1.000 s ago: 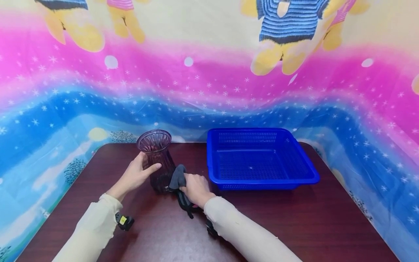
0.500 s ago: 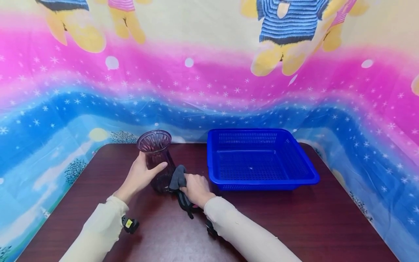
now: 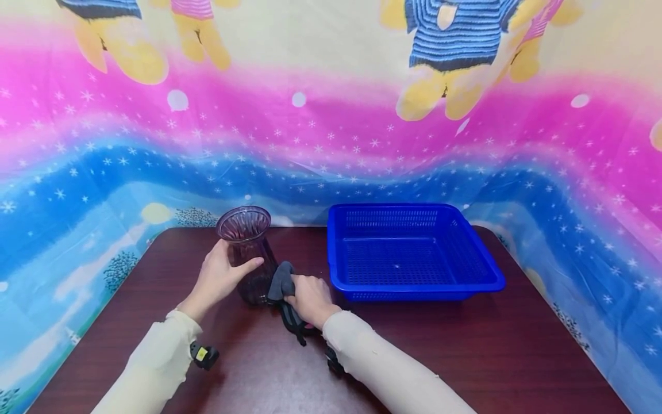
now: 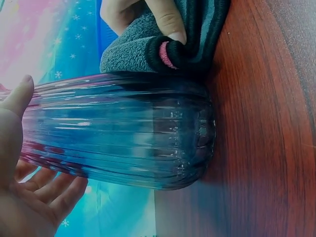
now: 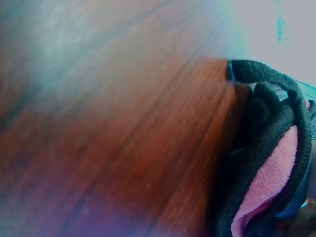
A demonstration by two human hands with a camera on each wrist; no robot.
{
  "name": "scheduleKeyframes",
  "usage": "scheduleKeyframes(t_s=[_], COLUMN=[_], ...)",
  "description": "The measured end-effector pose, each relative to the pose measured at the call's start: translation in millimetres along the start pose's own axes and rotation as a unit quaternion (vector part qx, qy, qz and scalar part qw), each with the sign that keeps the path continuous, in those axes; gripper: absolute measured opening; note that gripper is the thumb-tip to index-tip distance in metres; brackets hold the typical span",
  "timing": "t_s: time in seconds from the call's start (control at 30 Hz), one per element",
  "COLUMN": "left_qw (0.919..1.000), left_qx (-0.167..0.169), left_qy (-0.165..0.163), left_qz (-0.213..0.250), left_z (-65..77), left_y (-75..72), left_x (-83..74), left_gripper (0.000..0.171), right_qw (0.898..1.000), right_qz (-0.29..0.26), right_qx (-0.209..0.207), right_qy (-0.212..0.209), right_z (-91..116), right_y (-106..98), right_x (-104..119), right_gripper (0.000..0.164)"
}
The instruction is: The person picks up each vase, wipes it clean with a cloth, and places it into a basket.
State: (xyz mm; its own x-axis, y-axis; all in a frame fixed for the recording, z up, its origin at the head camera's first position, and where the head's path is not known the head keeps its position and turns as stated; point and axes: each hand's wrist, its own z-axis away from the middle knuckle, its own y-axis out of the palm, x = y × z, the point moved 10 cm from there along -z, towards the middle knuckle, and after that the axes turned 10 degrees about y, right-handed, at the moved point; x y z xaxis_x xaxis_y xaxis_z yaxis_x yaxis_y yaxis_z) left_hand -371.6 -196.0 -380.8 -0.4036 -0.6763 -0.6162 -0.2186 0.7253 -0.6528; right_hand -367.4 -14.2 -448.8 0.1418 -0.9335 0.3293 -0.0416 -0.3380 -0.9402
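Observation:
A purple-tinted, ribbed glass vase [image 3: 253, 270] with a flared rim stands upright on the table, left of centre. My left hand [image 3: 217, 279] holds it from the left below the rim, thumb across the near side. In the left wrist view, the left hand's fingers [image 4: 59, 192] lie along the vase's far side. My right hand [image 3: 312, 299] grips a bunched dark grey cloth [image 3: 281, 282] against the vase's lower right side. Pink material between black edging shows on the cloth [image 5: 271, 173] in the right wrist view, where the right hand itself is mostly hidden.
A blue plastic basket [image 3: 416, 287] with slotted walls stands to the right of the vase on the dark red wood table [image 3: 465, 356]. Behind the table hangs a printed backdrop [image 3: 320, 132]. A small black device [image 3: 205, 355] sits at the left cuff.
My left hand has shifted to the right, its thumb reaching further across the vase. The right hand, the cloth and the vase stay in place.

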Motion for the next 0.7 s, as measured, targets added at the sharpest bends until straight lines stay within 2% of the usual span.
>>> scheduleKeyframes(t_s=[0.3,0.7], left_qw=[0.9991,0.9938], left_qx=[0.018,0.068], left_qy=[-0.003,0.032], left_qz=[0.037,0.082], left_z=[-0.7,-1.7], left_y=[-0.3,3.1], left_x=[1.6,-0.5], left_gripper=[0.073,0.064], right_qw=[1.0,1.0], right_qz=[-0.001,-0.006], right_qx=[0.003,-0.001], right_qy=[0.003,0.005], right_z=[0.0,-0.3], right_y=[0.3,0.3], right_x=[0.2,-1.3], right_gripper=[0.026,0.026])
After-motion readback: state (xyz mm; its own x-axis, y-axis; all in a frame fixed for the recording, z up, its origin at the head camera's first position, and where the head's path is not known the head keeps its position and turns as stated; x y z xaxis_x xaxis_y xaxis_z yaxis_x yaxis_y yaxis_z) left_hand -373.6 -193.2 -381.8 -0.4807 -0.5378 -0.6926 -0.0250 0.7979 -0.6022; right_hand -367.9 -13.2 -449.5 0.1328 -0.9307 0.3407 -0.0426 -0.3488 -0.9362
